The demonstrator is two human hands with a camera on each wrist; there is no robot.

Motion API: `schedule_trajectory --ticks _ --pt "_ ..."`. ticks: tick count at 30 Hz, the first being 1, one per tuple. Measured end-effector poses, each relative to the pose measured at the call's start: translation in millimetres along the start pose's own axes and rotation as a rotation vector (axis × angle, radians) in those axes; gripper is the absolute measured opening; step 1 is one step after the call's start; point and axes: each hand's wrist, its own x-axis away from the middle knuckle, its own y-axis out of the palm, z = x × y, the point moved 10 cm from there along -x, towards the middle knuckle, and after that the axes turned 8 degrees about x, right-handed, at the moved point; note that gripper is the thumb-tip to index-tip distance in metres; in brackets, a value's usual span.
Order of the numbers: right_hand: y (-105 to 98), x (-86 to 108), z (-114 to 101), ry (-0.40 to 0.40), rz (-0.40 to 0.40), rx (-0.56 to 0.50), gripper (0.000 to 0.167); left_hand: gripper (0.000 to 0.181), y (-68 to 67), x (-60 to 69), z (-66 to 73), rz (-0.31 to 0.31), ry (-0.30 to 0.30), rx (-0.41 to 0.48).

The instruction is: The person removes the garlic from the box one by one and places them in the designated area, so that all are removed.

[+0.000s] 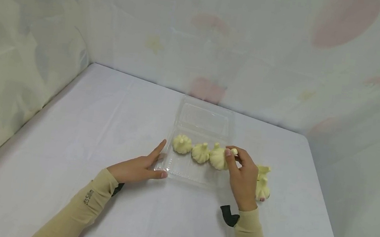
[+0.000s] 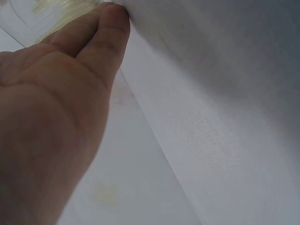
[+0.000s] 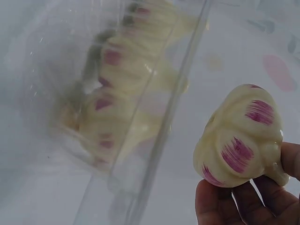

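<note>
A clear plastic clamshell box (image 1: 190,176) lies with its lid (image 1: 204,116) folded back toward the wall. Inside it sit three cream garlic bulbs in a row: one at the left (image 1: 182,145), a middle one (image 1: 201,153), and a third partly covered by a held bulb. My right hand (image 1: 244,178) holds that garlic bulb (image 3: 239,140) by its stem and side, above the box's right end; purple streaks mark its cloves. With fingers straight and thumb spread, my left hand (image 1: 139,169) touches the box's left edge.
Two more garlic bulbs (image 1: 262,190) lie on the white-covered table (image 1: 170,219) right of the box, partly behind my right hand. Patterned cloth walls (image 1: 253,63) enclose the table at the back and both sides.
</note>
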Motion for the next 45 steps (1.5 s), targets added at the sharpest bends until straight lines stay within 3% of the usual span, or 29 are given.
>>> schedule_trajectory --ticks 17,31,45 --pt "-28.3 -8.3 9.0 0.047 0.065 0.031 0.022 0.108 -0.6 -1.0 -1.5 0.006 -0.011 -0.009" --pt "-49.6 -0.9 22.7 0.132 0.090 0.080 0.024 0.108 -0.3 -1.3 -2.5 0.005 -0.007 -0.005" --pt "-67.2 1.7 31.4 0.158 0.155 0.070 0.018 0.106 0.0 -1.2 -2.7 0.000 -0.016 -0.012"
